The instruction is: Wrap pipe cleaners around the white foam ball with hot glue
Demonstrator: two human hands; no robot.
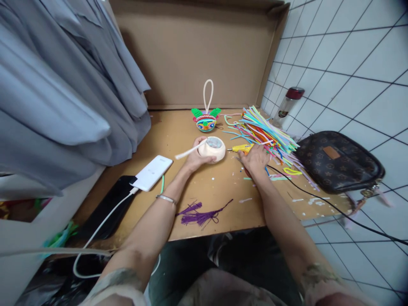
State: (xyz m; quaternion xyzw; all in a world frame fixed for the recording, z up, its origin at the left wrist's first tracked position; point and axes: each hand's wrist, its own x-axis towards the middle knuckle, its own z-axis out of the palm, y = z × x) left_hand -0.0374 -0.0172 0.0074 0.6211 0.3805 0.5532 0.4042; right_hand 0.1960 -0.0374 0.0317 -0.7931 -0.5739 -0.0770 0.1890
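My left hand (197, 156) is closed round a cream, rounded piece (217, 154) with a greyish patch on top. A pale strip (188, 151) sticks out from it to the left. To the right, my right hand (255, 158) rests on the table with its fingers over a yellow glue gun (242, 148), whose nozzle points left toward the cream piece without touching it. Behind them stands a colourful animal-head ornament (206, 122) with green ears and a white loop. Purple tassels (200, 216) lie near the table's front edge.
Many coloured fuzzy strips (270, 134) spread at the right, beside a brown bag (339, 161) and a bottle (288, 106). A black cable runs right. At the left lie a white power bank (154, 173) with a cable and a black device (110, 208). Cardboard (204, 51) stands behind.
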